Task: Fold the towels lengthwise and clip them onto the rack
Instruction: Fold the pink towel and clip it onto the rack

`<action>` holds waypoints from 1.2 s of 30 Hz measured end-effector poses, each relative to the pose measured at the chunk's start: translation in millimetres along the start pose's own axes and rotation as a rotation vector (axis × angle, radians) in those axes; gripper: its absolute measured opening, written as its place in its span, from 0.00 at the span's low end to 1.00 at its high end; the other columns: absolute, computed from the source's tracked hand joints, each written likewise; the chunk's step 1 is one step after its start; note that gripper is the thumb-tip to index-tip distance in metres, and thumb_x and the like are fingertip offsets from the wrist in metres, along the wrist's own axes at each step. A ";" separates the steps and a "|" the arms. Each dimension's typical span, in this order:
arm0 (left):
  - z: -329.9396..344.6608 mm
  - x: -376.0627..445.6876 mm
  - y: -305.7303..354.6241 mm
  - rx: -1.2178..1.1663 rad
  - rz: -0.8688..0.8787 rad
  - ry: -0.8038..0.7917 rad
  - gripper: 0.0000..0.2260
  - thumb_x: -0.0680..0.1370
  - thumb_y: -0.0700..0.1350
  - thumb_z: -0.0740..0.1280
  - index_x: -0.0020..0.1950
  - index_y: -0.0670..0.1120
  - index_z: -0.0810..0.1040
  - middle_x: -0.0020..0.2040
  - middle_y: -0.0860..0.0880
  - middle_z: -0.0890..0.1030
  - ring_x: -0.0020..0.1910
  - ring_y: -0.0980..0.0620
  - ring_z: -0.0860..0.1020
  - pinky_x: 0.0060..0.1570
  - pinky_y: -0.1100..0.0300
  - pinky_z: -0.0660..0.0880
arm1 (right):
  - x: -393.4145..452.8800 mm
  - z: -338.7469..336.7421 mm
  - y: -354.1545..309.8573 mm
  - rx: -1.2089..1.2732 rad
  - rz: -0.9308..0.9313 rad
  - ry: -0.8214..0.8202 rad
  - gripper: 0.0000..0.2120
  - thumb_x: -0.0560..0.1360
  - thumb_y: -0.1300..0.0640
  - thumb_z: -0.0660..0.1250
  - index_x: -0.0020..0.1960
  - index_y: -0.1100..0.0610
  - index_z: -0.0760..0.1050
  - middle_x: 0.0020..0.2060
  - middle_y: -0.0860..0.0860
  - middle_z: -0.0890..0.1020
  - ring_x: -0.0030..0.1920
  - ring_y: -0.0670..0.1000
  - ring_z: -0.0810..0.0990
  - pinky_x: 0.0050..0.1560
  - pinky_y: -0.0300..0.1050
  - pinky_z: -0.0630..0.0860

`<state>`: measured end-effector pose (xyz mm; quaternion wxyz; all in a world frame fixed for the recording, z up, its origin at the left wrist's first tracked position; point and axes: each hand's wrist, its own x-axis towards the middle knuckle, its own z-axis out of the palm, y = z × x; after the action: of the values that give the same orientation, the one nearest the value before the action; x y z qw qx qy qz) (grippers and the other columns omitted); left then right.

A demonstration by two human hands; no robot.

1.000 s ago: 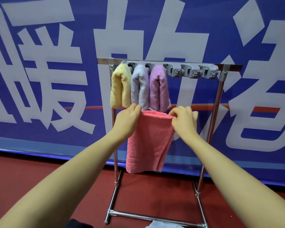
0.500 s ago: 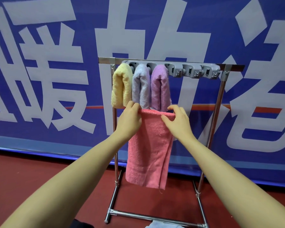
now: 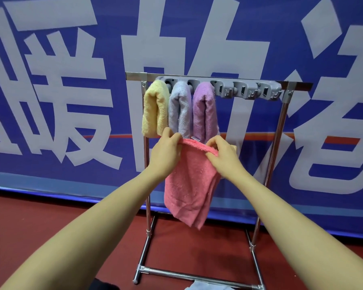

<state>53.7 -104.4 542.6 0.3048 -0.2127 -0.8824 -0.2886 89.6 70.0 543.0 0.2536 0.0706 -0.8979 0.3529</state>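
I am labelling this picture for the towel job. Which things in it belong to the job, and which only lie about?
Job:
pink towel, held by left hand and right hand
yellow towel, grey towel, purple towel, already hung
clip bar
rack

Lying about:
banner
floor
pale cloth at the bottom edge, perhaps another towel; cannot tell

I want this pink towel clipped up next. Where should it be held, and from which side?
Hold the pink towel along its folded top edge, from the front and above, as the left hand and right hand do; the rest hangs limp below.
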 end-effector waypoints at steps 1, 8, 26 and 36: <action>0.1 0.8 0.2 -0.017 -0.006 0.008 0.04 0.77 0.38 0.60 0.47 0.39 0.74 0.49 0.45 0.69 0.42 0.44 0.73 0.39 0.46 0.75 | 0.2 -1.2 -1.5 0.025 0.014 -0.045 0.08 0.74 0.62 0.65 0.52 0.53 0.75 0.37 0.43 0.76 0.46 0.48 0.75 0.62 0.53 0.68; 2.4 6.3 -1.4 0.048 0.005 0.072 0.06 0.76 0.44 0.66 0.46 0.42 0.79 0.49 0.45 0.69 0.44 0.46 0.72 0.35 0.50 0.75 | -1.4 -0.2 0.3 0.186 -0.061 -0.189 0.06 0.73 0.57 0.69 0.47 0.47 0.81 0.41 0.40 0.79 0.51 0.45 0.77 0.66 0.55 0.65; -4.4 -1.2 16.9 -0.418 0.073 -0.395 0.12 0.70 0.36 0.68 0.52 0.42 0.76 0.43 0.44 0.81 0.43 0.50 0.78 0.43 0.67 0.72 | -4.0 -1.8 -2.3 0.301 0.011 -0.134 0.09 0.68 0.44 0.66 0.44 0.30 0.78 0.44 0.37 0.79 0.54 0.46 0.77 0.64 0.65 0.64; -7.4 0.6 3.4 0.013 0.262 -0.168 0.06 0.70 0.45 0.62 0.41 0.44 0.76 0.33 0.49 0.79 0.34 0.44 0.76 0.44 0.52 0.71 | -7.4 -9.1 20.0 0.310 0.029 -0.146 0.10 0.69 0.61 0.70 0.44 0.47 0.80 0.39 0.44 0.83 0.43 0.41 0.80 0.62 0.58 0.71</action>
<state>58.2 -106.4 549.1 0.2663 -0.3472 -0.8714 -0.2217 93.5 90.5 533.0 0.1686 0.1216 -0.8496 0.4848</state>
